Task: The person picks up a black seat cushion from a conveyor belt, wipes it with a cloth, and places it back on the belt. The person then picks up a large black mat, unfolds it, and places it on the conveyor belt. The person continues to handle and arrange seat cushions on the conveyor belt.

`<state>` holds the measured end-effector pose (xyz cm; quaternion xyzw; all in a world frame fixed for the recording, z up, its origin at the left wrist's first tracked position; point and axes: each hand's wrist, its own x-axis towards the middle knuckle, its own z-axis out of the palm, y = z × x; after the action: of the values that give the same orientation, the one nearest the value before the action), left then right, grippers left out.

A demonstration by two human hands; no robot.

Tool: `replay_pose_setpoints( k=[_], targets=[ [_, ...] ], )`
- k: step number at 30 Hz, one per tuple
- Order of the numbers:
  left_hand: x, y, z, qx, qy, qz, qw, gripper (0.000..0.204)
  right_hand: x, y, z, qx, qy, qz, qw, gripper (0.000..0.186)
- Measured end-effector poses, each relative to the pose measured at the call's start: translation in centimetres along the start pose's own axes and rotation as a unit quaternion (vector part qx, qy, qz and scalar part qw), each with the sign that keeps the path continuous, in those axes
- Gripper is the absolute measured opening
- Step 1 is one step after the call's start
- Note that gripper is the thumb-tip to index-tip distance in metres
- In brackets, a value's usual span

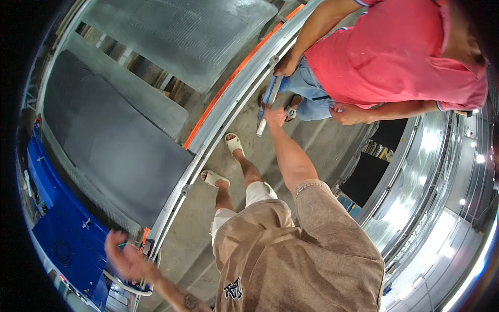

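Note:
My right hand [274, 115] is closed round the lower part of a long silver bar with blue along it [267, 96]. A co-worker's hand [286, 66] is at the bar's upper end. My left hand [127, 257] is raised at the lower left, somewhat blurred, with its fingers apart and nothing in it. It hovers beside a blue machine cabinet [73, 244] and the near corner of a long table. On that table a large dark grey sheet [119, 140] lies flat, partly over a clear, patterned panel [150, 101].
An orange strip [223, 88] and a metal rail [218, 122] edge the table. The co-worker in a red shirt [379, 52] stands at the upper right. Behind on the right are a rack with black panels [366, 179] and a shiny metal surface [410, 182]. Concrete floor [208, 249] lies underfoot.

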<state>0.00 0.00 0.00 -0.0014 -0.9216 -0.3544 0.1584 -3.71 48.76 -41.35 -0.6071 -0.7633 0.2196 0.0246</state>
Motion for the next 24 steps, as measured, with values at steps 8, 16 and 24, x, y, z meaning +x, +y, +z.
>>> replay_pose_setpoints(
  k=[8, 16, 24],
  targets=[
    [-7.3, -10.3, 12.5, 0.156, -0.088, -0.082, 0.98, 0.035, 0.0, 1.5, -4.6, 0.035, 0.03, -0.084, 0.995, 0.038],
    [-9.8, -18.1, 14.4, 0.238, -0.034, -0.063, 0.969, 0.039, -1.4, 7.3, -15.7, 0.114, -0.11, -0.171, 0.972, 0.036],
    [-10.0, -19.0, 16.1, 0.242, 0.029, -0.048, 0.969, 0.044, -1.2, 13.3, -27.5, 0.082, -0.192, -0.122, 0.97, 0.034]
  ],
)
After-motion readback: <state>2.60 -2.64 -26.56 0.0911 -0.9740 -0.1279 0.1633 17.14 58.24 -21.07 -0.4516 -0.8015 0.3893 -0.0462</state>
